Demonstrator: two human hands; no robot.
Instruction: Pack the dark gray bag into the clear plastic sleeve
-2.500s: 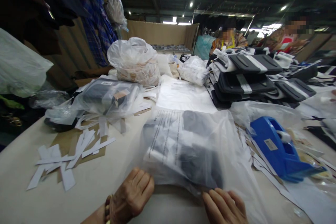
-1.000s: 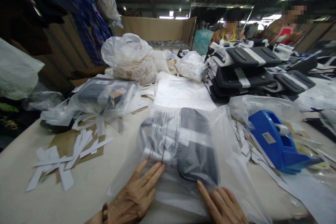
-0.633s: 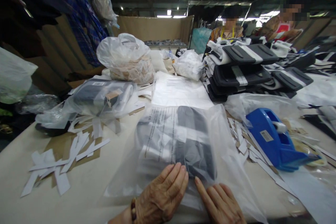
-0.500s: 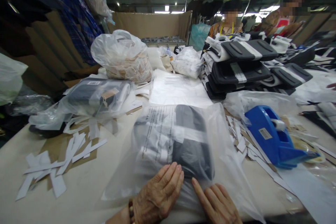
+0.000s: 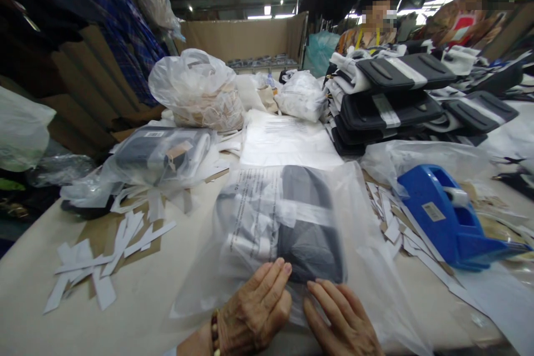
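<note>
- The left hand (image 5: 254,311) lies flat, fingers spread and released, on the near edge of a clear plastic bag (image 5: 287,233); a bead bracelet (image 5: 215,334) sits at its wrist.
- The right hand (image 5: 340,322) also lies open and flat on the bag, just beside the left, grasping nothing.
- The bag lies on the table (image 5: 137,306) in front of the person, and a folded dark and white item (image 5: 308,233) shows through it, with printed text on the bag's left half.
- A blue tape dispenser (image 5: 448,217) stands to the right of the bag, near it, among paper strips.
- More white paper strips (image 5: 104,256) lie scattered on the table to the left, well apart from the hands.
- Another bagged item (image 5: 162,153) lies behind those strips.
- A stack of dark folded items (image 5: 396,100) rises at the far right, with two people behind it.
</note>
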